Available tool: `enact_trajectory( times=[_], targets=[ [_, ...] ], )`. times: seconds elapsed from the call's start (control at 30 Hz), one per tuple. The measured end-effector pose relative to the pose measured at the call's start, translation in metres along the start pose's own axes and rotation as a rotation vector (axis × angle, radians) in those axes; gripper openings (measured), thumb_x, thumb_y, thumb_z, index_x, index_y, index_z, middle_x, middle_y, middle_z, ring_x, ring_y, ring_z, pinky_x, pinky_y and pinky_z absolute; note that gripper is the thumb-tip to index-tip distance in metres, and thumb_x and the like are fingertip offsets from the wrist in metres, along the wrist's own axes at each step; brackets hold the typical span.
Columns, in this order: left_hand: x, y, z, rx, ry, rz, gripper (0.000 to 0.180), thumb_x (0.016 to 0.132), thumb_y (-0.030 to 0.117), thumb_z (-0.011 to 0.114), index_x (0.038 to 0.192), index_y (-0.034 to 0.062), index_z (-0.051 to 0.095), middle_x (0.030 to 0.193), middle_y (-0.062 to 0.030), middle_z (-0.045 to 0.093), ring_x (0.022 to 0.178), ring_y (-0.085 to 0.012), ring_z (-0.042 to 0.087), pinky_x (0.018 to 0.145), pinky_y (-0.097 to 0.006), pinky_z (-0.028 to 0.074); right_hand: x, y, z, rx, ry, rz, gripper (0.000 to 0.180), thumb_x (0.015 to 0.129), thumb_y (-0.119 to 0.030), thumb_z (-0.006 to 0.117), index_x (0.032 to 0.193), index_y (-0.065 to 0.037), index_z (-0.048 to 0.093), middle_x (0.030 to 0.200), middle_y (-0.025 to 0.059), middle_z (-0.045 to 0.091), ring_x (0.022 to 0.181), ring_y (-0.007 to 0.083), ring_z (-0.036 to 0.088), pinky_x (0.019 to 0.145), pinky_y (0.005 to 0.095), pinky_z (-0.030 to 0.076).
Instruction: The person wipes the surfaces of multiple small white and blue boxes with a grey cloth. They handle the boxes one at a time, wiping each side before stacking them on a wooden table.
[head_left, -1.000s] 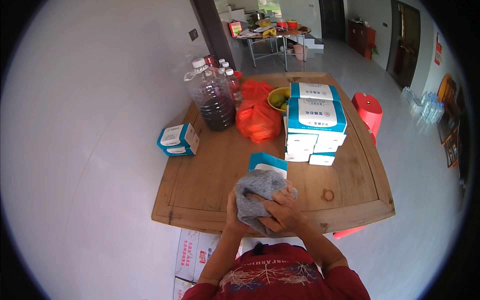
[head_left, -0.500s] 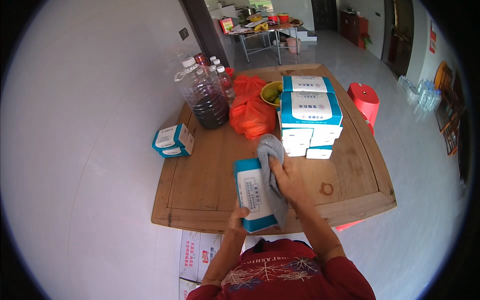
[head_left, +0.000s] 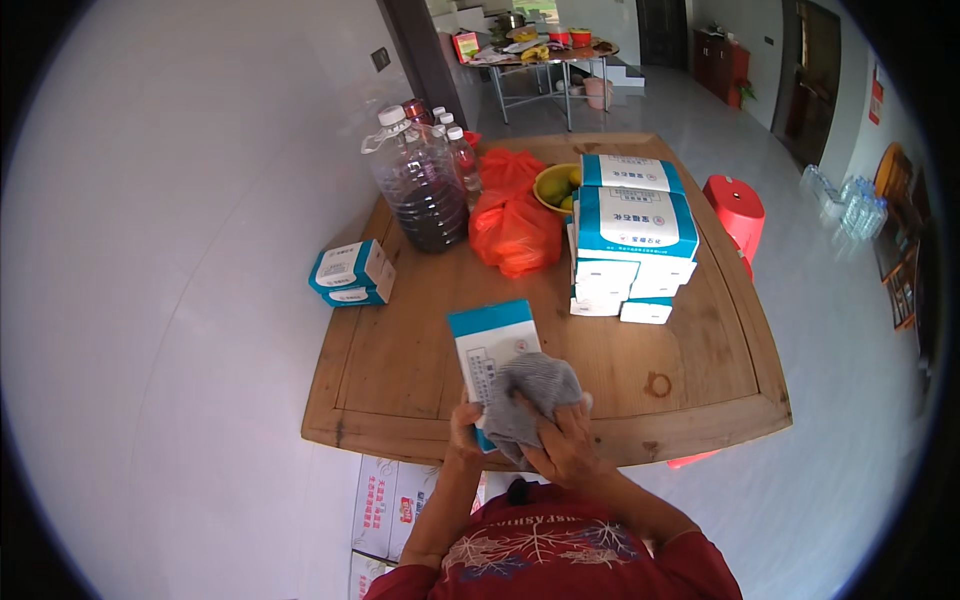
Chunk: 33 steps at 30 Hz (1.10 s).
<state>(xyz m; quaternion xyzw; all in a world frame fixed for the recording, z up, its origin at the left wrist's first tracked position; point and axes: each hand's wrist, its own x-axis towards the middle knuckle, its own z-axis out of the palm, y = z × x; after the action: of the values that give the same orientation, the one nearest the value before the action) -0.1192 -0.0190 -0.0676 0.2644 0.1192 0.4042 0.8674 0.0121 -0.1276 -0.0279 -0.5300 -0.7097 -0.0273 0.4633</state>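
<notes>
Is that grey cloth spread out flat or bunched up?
Bunched up: the cloth shows folds and creases, gathered in the right hand against the box, leaving much of its top uncovered.

A pale wall [head_left: 250,120] fills the upper left of the frame, ending at a dark post [head_left: 425,65] beside a wall switch [head_left: 380,59]. A wooden tabletop [head_left: 400,370] spans the centre; glossy grey floor [head_left: 800,290] runs down the right, past a red stool [head_left: 735,205]. Along the top — a bright window [head_left: 542,11], a metal-legged table [head_left: 600,52], a dark door [head_left: 662,35] and a reddish cabinet [head_left: 720,65].
</notes>
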Motion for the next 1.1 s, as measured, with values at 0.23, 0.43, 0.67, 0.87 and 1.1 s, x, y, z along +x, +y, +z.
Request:
enact_trajectory(
  times=[0.23,0.43,0.67,0.87,1.1],
  targets=[
    [-0.010,-0.014,-0.017,0.023,-0.112,-0.094,0.089,0.061,0.013,0.067,0.140,0.0097,0.027,0.131,-0.0149,0.046,0.117,-0.0312,0.050,0.100,-0.047,0.042,0.049,0.010,-0.014,-0.068,0.029,0.267,0.052,0.083,-0.026,0.058,0.130,-0.007,0.049,0.101,0.0154,0.053,0.098,0.0336,0.051,0.093,0.0474,0.035],
    [-0.002,-0.011,0.002,0.059,-0.068,-0.086,0.083,0.065,0.008,0.059,0.140,0.0082,0.025,0.126,-0.0193,0.049,0.110,-0.0332,0.055,0.093,-0.048,0.049,0.054,0.044,0.001,1.038,0.228,0.728,0.039,0.094,-0.026,0.052,0.122,0.001,0.049,0.106,0.0084,0.058,0.097,0.0145,0.052,0.086,0.0286,0.043],
    [0.015,-0.006,0.004,0.245,0.078,0.140,0.064,0.073,0.010,0.049,0.134,0.0013,0.033,0.118,-0.0187,0.054,0.103,-0.0283,0.059,0.087,-0.041,0.052,0.032,0.038,0.001,1.132,0.124,0.826,0.044,0.094,-0.032,0.051,0.124,0.000,0.047,0.109,0.0061,0.055,0.099,0.0130,0.050,0.086,0.0273,0.042],
    [0.042,0.005,0.009,0.311,0.088,0.268,0.053,0.088,0.036,0.049,0.128,0.0029,0.042,0.120,-0.0140,0.056,0.105,-0.0259,0.058,0.087,-0.039,0.050,0.009,0.027,-0.019,1.101,-0.014,0.910,0.041,0.093,-0.031,0.051,0.121,-0.001,0.049,0.104,0.0043,0.056,0.094,0.0122,0.050,0.083,0.0276,0.042],
    [0.115,0.061,0.083,0.214,-0.050,0.161,0.049,0.089,0.031,0.051,0.126,-0.0005,0.043,0.113,-0.0114,0.059,0.100,-0.0210,0.060,0.086,-0.034,0.049,-0.030,0.051,-0.056,0.611,-0.021,0.857,0.035,0.088,-0.027,0.058,0.108,0.001,0.057,0.100,0.0150,0.061,0.090,0.0208,0.058,0.075,0.0328,0.046]
  ],
)
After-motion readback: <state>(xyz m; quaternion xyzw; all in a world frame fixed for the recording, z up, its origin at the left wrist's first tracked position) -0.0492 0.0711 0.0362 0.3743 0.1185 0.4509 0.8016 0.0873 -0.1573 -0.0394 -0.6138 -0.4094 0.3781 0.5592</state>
